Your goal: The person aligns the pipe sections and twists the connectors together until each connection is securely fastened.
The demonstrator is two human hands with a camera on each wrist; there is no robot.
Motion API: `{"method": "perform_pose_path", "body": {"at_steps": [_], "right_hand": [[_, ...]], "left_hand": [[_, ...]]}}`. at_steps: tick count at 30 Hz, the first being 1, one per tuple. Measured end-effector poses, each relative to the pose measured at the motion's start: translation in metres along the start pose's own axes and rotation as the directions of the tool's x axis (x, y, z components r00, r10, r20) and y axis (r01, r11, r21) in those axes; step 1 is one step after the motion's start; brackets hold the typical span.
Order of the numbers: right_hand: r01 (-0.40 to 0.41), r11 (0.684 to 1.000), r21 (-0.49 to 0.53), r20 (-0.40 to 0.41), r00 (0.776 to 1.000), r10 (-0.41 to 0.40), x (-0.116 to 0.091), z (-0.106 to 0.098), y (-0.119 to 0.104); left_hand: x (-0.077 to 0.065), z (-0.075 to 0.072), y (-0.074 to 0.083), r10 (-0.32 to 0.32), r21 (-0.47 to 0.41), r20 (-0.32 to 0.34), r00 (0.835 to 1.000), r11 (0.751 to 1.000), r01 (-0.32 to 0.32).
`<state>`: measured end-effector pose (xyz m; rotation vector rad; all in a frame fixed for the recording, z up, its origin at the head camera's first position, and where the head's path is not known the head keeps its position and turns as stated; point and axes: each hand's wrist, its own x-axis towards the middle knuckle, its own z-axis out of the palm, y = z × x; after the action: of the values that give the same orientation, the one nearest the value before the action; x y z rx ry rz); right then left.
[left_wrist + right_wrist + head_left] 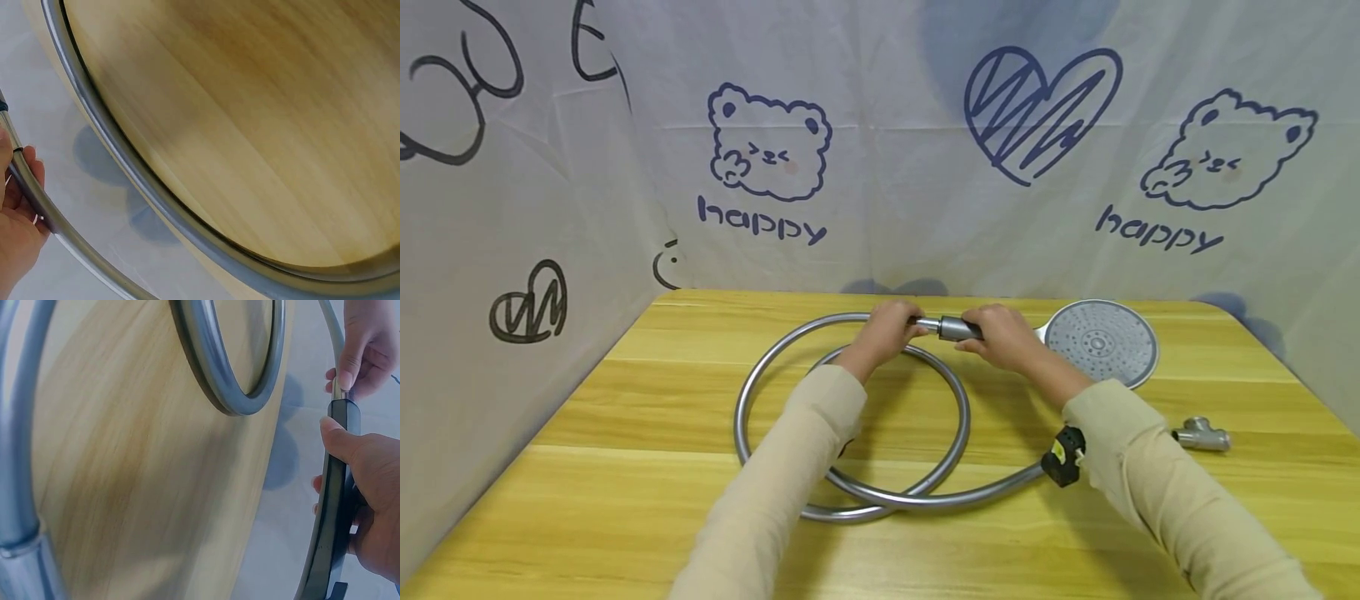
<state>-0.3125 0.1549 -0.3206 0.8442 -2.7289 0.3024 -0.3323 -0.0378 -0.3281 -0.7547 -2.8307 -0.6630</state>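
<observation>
In the head view, a grey handheld shower head (1102, 343) has its round, nozzled face turned up. My right hand (1006, 337) grips its handle (334, 512), thumb along the top in the right wrist view. My left hand (891, 327) pinches the shiny metal end fitting (929, 324) of a silver shower hose (962, 408). That fitting meets the handle's end; how far it is screwed in cannot be told. The hose loops across the table below both hands, and its other end (31, 569) shows a metal connector in the right wrist view.
A metal tee fitting (1202, 435) lies on the wooden table (625, 500), right of my right forearm. White cloth (880, 208) with drawn bears and hearts hangs behind the table's far edge and along the left side. A black device (1063, 457) sits at my right wrist.
</observation>
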Motion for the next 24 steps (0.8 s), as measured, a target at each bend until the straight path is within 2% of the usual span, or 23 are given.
{"method": "perform_pose_path", "body": {"at_steps": [9,20,24], "right_hand": [[-0.006,1.0,-0.012,-0.007,1.0,0.006,-0.0001,0.001,0.0003],[-0.01,1.0,-0.01,0.004,1.0,0.01,-0.0001,0.0004,-0.0004],[-0.007,1.0,-0.011,-0.004,1.0,0.007,-0.0006,0.0005,-0.0001]], "left_hand": [[-0.0025,-0.0004,0.0038,-0.045,-0.003,-0.029,0.999,0.999,0.045],[-0.004,0.0014,0.0059,-0.061,0.07,-0.088,0.994,0.995,0.067],[-0.0047,0.001,0.0063,-0.062,0.039,-0.082,0.995,0.997,0.065]]}}
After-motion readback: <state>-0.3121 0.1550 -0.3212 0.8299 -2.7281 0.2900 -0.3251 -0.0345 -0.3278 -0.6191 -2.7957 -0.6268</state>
